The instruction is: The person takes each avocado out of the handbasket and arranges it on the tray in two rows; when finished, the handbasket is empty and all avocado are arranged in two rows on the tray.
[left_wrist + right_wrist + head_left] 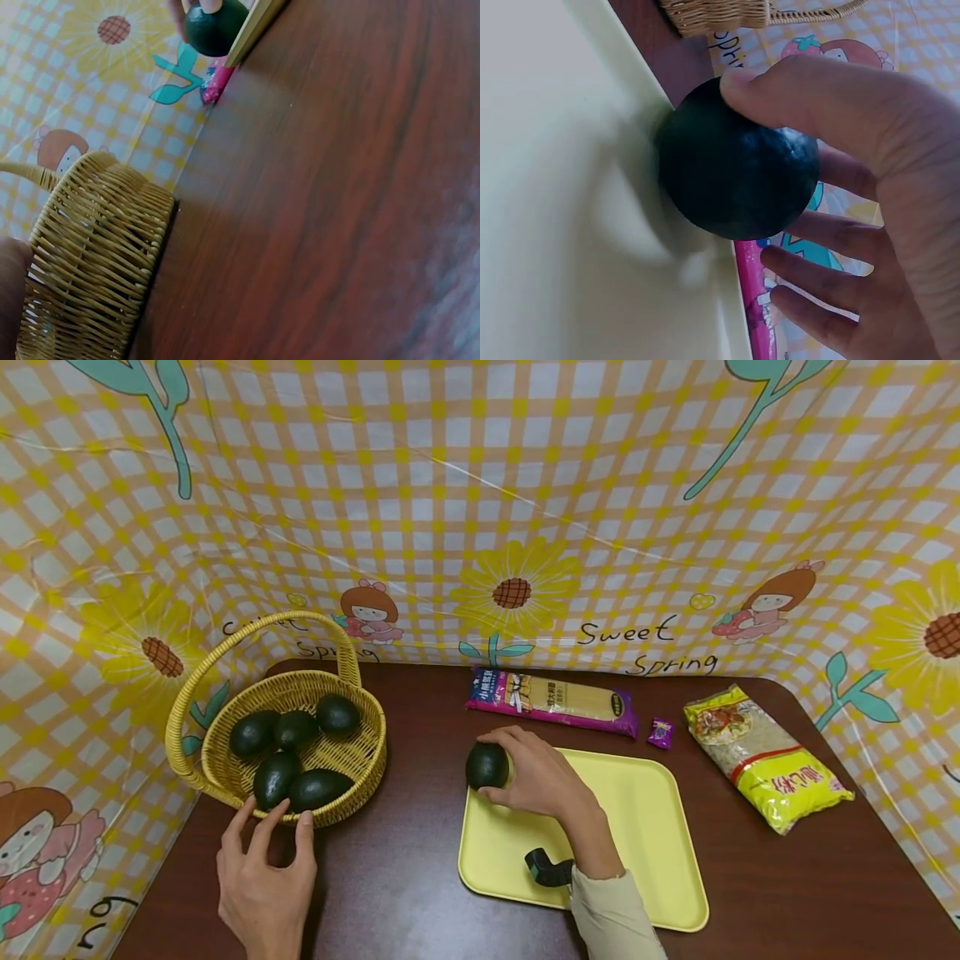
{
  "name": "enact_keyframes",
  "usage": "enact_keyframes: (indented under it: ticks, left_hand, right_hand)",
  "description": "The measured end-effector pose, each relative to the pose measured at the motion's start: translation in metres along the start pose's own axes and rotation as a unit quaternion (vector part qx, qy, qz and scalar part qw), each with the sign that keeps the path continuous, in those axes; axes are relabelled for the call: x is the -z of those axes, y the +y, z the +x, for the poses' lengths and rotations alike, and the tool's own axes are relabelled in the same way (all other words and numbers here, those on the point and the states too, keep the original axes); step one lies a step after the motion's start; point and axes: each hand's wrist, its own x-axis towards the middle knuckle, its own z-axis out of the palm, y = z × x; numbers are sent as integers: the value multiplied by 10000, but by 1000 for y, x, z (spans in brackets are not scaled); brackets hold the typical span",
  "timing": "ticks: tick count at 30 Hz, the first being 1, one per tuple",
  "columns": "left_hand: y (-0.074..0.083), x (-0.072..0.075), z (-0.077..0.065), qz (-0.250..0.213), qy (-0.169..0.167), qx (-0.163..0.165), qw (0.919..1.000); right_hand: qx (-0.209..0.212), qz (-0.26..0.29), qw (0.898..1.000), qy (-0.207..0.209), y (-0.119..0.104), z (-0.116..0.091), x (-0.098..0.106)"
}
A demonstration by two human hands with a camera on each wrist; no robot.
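My right hand [542, 774] pinches a dark green avocado [487, 766] between thumb and fingers over the far left corner of a yellow tray [517, 868]. The right wrist view shows that avocado [739, 161] beside the tray's edge, with the thumb across its top. At the left, my left hand [266, 877] touches the near rim of a wicker basket [367, 777] with its fingertips, fingers spread and fairly straight. Inside the basket lie several more avocados [318, 789]. In the left wrist view only a bit of the left hand [11, 289] shows, beside the basket wall [97, 262].
Behind the tray lies a purple noodle packet [555, 700], with a small purple wrapped candy [661, 732] to its right. A yellow-and-clear food bag [765, 756] is at the far right. The basket's tall handle [187, 710] arches up. A patterned cloth [600, 568] encloses the brown table [405, 877].
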Motion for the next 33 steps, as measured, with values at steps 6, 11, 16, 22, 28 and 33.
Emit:
enact_keyframes:
  ticks: [6, 11, 16, 22, 28, 33]
  left_hand:
    - [1, 0, 0, -24, -14, 69, 10000]
    - [2, 0, 0, -48, -41, 103, 9999]
    - [2, 0, -1, -67, -57, 119, 9999]
    - [2, 1, 0, -69, -92, 116, 9999]
    - [2, 0, 1, -86, -123, 127, 9998]
    - [1, 0, 1, -110, -128, 142, 9998]
  right_hand:
    - [63, 81, 9999, -102, 2, 0, 1]
    - [239, 99, 9995, -167, 4, 2, -2]
    - [226, 4, 9995, -217, 4, 1, -3]
    - [235, -86, 9996, -159, 4, 1, -4]
    - [263, -80, 9995, -125, 1, 2, -3]
    - [348, -103, 9993, -69, -3, 3, -1]
